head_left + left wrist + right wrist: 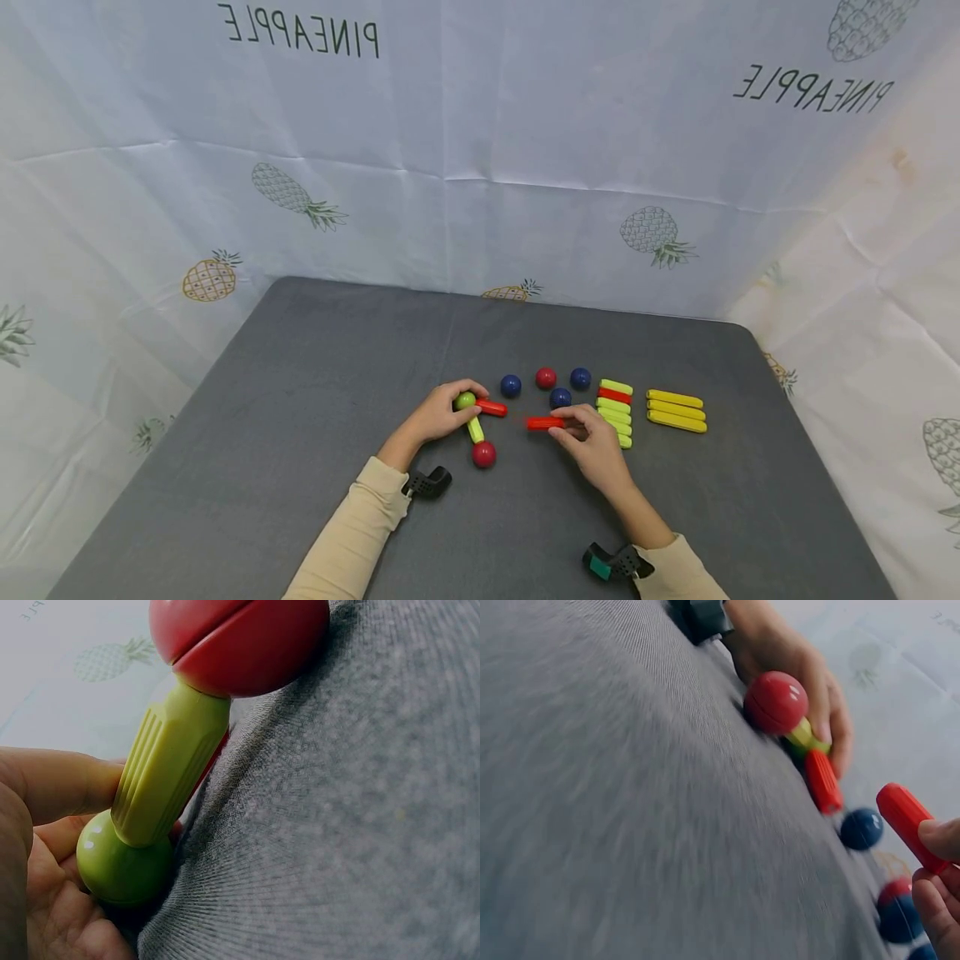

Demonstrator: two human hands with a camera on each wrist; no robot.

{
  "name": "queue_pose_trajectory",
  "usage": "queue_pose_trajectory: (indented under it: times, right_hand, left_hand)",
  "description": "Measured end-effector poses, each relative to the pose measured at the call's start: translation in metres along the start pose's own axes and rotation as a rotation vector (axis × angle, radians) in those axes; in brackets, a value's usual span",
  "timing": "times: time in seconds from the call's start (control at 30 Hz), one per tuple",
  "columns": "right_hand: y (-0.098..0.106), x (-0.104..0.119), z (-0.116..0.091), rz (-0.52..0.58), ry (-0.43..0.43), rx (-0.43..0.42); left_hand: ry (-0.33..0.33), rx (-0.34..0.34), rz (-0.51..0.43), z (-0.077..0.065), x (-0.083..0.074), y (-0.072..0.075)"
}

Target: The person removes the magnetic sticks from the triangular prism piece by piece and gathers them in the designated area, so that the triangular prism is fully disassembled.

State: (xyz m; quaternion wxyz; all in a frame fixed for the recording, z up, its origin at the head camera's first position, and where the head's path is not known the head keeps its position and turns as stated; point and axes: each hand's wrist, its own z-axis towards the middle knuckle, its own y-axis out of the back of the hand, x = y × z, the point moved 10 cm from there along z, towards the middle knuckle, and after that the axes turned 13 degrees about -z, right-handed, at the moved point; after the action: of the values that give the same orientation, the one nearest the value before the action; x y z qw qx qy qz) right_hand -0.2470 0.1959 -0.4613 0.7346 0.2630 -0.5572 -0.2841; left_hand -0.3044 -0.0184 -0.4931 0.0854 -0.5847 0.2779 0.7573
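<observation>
My left hand (437,415) grips a green ball (465,401) of a joined piece on the grey table. From that ball a yellow-green rod (476,430) runs to a red ball (484,454), and a red rod (492,408) points right. In the left wrist view, the thumb lies against the yellow-green rod (169,765) beside the green ball (124,859). To the right, my right hand (597,448) pinches a loose red rod (543,423) between thumb and fingers. The right wrist view shows this rod (911,825) apart from the joined piece.
Behind the hands lie blue balls (511,385) and another red ball (546,378). A column of yellow-green rods (615,416) with one red rod (615,394) lies just beyond the right hand. Several yellow rods (677,411) are farther right. A pineapple-print cloth (450,225) hangs behind the table.
</observation>
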Motion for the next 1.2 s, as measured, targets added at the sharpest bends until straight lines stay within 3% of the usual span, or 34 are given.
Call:
queue_pose_trajectory:
  times: [0.2, 0.5, 0.87, 1.17, 1.2]
  right_hand:
    - [0.031, -0.025, -0.020, -0.073, -0.036, -0.078]
    - [0.056, -0.063, -0.046, -0.241, -0.195, -0.129]
    - [0.062, -0.071, -0.051, -0.383, -0.218, -0.169]
    - [0.063, -0.070, -0.051, -0.416, -0.200, -0.218]
    - [0.064, -0.070, -0.051, -0.408, -0.195, -0.228]
  left_hand:
    - [-0.012, -0.004, 0.016, 0.000, -0.001, 0.000]
    - [0.003, -0.003, 0.005, 0.000, -0.001, 0.001]
    - [-0.004, -0.006, 0.001, 0.001, 0.000, 0.000]
    - [-0.007, 0.000, -0.043, 0.001, 0.000, 0.005]
    - [-0.007, 0.009, -0.048, 0.000, -0.006, 0.005]
